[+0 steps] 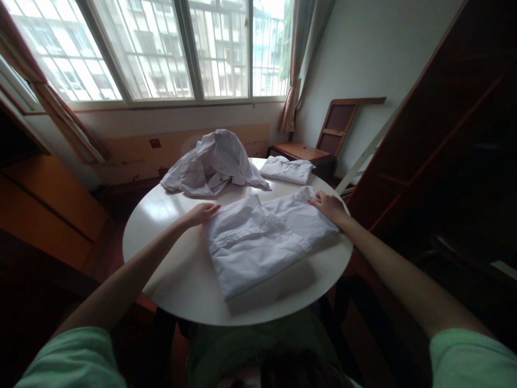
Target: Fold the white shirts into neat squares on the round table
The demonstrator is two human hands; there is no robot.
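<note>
A white shirt [258, 237], partly folded into a broad flat shape, lies on the round white table [173, 291] in front of me. My left hand [205, 212] is closed on its upper left corner, fingers pinching the cloth. At the upper right edge, my right hand [326, 206] grips the fabric between thumb and fingers. Creases and a front seam run across the shirt's top face. Its underside is hidden.
A crumpled pile of white cloth [218, 161] sits at the table's far left. Beside it, at the far right, is a neatly folded white garment [287, 169]. Behind the table stand a wooden chair [337, 126] and a barred window [157, 51].
</note>
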